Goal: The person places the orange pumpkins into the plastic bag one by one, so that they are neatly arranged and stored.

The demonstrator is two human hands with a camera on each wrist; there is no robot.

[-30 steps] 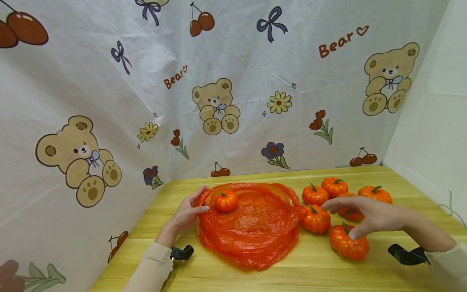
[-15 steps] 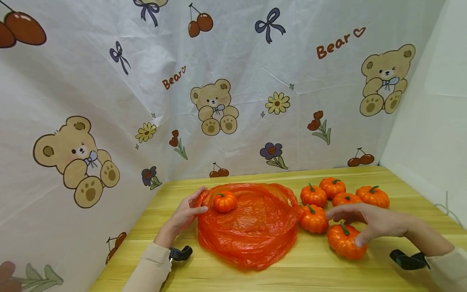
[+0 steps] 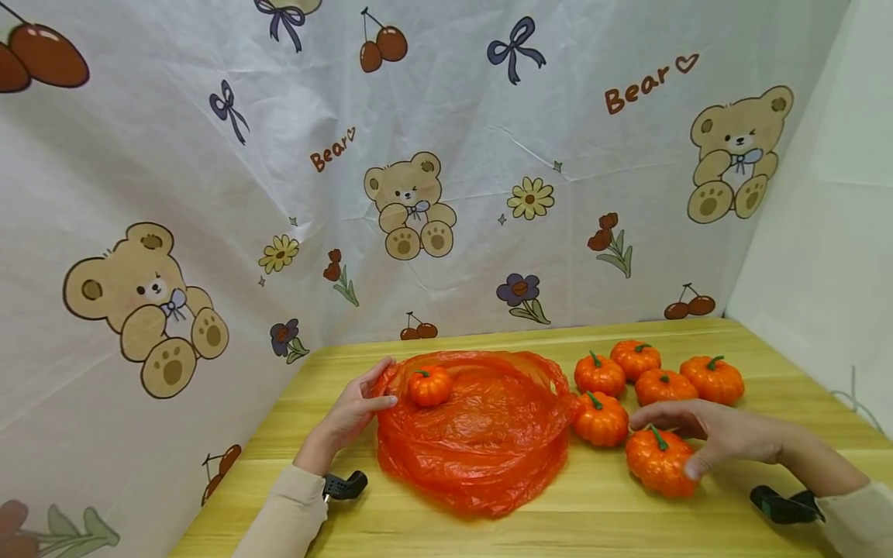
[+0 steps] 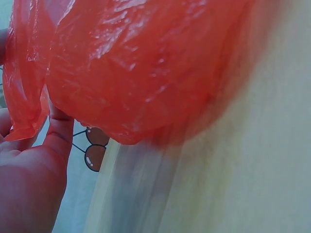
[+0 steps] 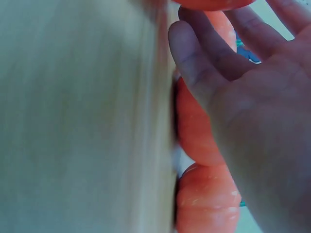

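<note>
We pinch red plastic bag (image 3: 481,446) in left hand (image 3: 353,409); right hand (image 3: 736,435), fingers apart, straddles pumpkin (image 3: 658,466) beneath. Step, we judge: grasping; next calls for closing fingers.

Table (image 3: 558,535): yellowish wood-grain top, grain running left to right. Left of middle, crumpled red plastic bag (image 3: 474,484), thin, translucent, mouth open upward. Right side, all orange, ribbed, green-stemmed: farthest pumpkin (image 3: 636,361); left-hand pumpkin (image 3: 598,377) just beside it, a little nearer; middle pumpkin (image 3: 663,387); right-hand pumpkin (image 3: 715,381) close by; bag-side pumpkin (image 3: 601,422), at the bag's right edge, contact unclear; nearest pumpkin (image 3: 656,469), stem tilted left, apart from the others.
</note>
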